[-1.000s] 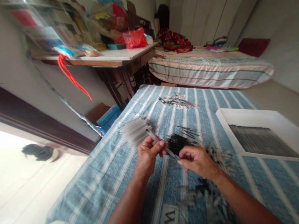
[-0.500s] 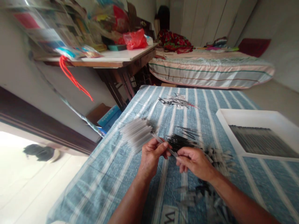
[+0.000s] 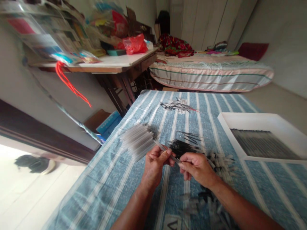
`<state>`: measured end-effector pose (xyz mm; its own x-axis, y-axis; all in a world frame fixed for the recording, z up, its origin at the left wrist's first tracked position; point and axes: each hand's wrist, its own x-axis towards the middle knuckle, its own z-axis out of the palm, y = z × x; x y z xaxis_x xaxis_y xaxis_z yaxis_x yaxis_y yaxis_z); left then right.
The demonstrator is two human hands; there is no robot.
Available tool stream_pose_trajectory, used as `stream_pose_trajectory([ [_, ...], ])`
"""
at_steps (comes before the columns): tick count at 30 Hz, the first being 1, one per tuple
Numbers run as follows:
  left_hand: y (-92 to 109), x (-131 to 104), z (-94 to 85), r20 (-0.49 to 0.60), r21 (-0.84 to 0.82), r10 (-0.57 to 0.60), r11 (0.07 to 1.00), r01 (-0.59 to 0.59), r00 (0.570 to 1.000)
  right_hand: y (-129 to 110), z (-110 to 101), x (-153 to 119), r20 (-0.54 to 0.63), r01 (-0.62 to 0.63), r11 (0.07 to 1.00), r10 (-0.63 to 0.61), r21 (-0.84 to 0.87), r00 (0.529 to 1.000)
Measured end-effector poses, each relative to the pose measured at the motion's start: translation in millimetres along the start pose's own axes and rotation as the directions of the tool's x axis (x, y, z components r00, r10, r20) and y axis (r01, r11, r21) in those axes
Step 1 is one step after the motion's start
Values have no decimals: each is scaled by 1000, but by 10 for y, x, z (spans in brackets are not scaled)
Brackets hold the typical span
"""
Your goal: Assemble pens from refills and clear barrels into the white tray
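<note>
My left hand point(image 3: 157, 159) pinches a slim translucent pen barrel point(image 3: 160, 145), its far end pointing up and left. My right hand point(image 3: 194, 167) has thumb and fingers closed at the barrel's near end; the small part there is too hidden to name. Just beyond the hands lies a bunch of thin black refills point(image 3: 182, 145), a few apart from the rest. Left of them is a pile of clear pen barrels point(image 3: 136, 140). Beside and below my right wrist are loose grey and black pieces point(image 3: 222, 161) that look like pen caps, partly blurred.
A white tray point(image 3: 259, 119) at the right holds a row of dark-cored pens point(image 3: 261, 143). Thin grey and black parts point(image 3: 179, 105) lie at the far side of the striped tablecloth point(image 3: 115, 179). A side table point(image 3: 115, 64) and a bed point(image 3: 211, 73) stand behind.
My right fingertips have come a little closer to my left hand along the barrel. The whole view has shifted slightly; both hands keep their hold.
</note>
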<state>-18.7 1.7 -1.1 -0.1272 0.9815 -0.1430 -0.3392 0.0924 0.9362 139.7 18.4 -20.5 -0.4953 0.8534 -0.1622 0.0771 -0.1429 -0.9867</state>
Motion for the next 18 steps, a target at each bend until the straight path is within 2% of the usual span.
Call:
stream_pose_trajectory([
  [3, 29, 3, 17, -30, 14, 7, 1000, -7, 1000, -31, -11, 38, 33, -1, 998, 3, -65, 999],
  [5, 49, 10, 26, -36, 44, 18, 999, -17, 999, -84, -14, 64, 14, 62, 977, -60, -204, 998],
  [8, 53, 32, 36, -10, 107, 10, 994, -9, 1000, -181, -12, 95, -6, 225, 836, -263, -501, 965],
  [11, 41, 53, 52, -4, 167, 35, 985, -33, 999, -269, -15, 97, 13, 279, 651, -382, -705, 924],
  [13, 46, 59, 62, 21, 236, 49, 970, -53, 999, -331, -61, 73, 20, 258, 563, -394, -785, 919],
  [15, 68, 67, 55, 31, 321, 47, 946, -55, 998, -402, -197, 33, -6, 207, 509, -386, -836, 923],
  [18, 106, 111, -28, -83, 497, 113, 866, -57, 990, -497, -639, -40, -153, 22, 475, -325, -880, 933],
])
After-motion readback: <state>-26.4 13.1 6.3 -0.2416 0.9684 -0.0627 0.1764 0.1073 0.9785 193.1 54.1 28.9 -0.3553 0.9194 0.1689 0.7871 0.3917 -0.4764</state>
